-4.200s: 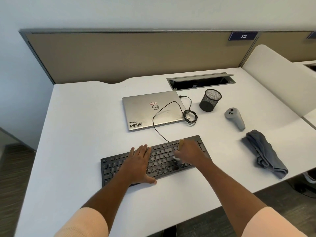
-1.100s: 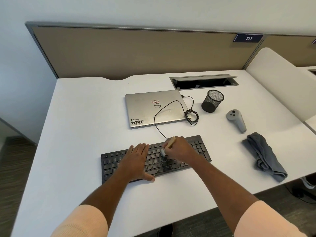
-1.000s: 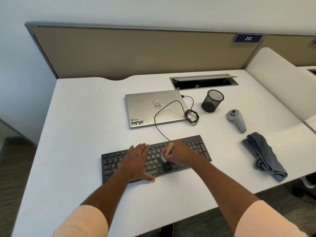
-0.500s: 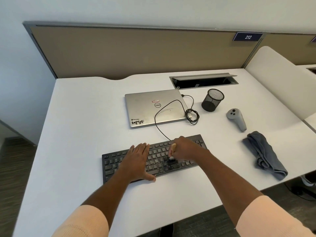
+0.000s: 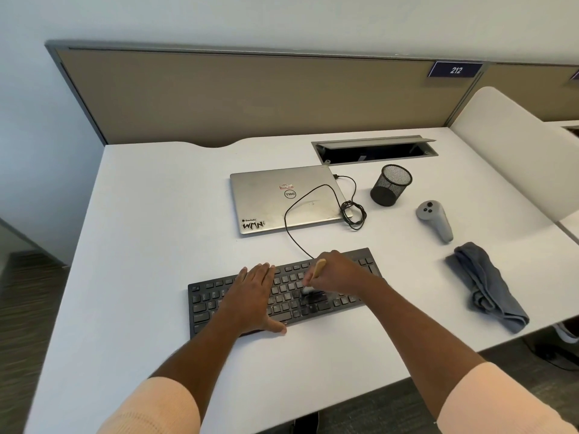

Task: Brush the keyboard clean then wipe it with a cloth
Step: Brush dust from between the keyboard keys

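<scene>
A black keyboard [image 5: 206,300] lies near the front of the white desk [image 5: 150,214]. My left hand [image 5: 253,296] rests flat on its left-middle keys, fingers straight. My right hand [image 5: 340,272] grips a small brush [image 5: 319,268] with a wooden handle; its dark bristles touch the keys right of the keyboard's middle. The right part of the keyboard is partly hidden by that hand. A crumpled grey cloth [image 5: 485,286] lies on the desk to the right, apart from both hands.
Behind the keyboard lies a closed silver laptop [image 5: 266,198], with the keyboard's black cable [image 5: 352,211] looped over it. A black mesh pen cup [image 5: 390,184] and a grey controller [image 5: 435,219] stand at the right. An open cable hatch [image 5: 372,150] sits at the back.
My right hand has swept the brush back and forth over the keys right of the middle, now drawn slightly forward. My left hand has stayed flat on the keyboard.
</scene>
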Demonstrator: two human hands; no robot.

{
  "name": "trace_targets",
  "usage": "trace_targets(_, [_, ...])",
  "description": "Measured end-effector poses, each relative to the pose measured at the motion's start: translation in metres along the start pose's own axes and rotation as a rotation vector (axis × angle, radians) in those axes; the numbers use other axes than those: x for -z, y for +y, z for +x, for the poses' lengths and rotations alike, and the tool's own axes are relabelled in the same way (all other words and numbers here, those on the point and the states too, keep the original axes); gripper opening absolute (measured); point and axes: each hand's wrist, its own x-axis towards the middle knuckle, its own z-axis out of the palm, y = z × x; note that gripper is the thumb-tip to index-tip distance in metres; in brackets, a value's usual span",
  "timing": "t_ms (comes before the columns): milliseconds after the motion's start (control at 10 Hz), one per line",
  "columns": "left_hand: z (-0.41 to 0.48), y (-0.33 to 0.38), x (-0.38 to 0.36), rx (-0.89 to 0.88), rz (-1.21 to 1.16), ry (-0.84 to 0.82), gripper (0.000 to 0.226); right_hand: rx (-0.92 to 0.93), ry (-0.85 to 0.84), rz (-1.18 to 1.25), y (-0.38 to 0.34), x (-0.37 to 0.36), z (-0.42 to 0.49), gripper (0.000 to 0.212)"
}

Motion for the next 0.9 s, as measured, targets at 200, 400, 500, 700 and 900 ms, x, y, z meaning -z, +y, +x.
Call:
trace_targets(200, [0.0,0.0,0.0,-0.001,0.007,-0.001,0.139,-0.023,0.039,-0.203,0.01,-0.008,-0.002,0.021])
trace_targets(400, [0.0,0.0,0.001,0.0,0.008,-0.005,0.139,-0.136,0.156,0.007,0.015,-0.002,0.001,0.023])
trace_targets(500, [-0.001,0.0,0.002,-0.007,-0.006,-0.006,0.139,-0.194,0.247,0.303,0.011,-0.006,-0.004,0.018])
trace_targets(700, [-0.002,-0.002,0.006,-0.026,-0.014,-0.012,0.139,-0.155,0.164,0.211,0.008,-0.024,-0.011,0.013])
trace_targets(900, [-0.002,-0.002,0.004,-0.025,-0.015,-0.011,0.14,-0.163,0.148,0.168,0.003,-0.014,-0.008,0.015])
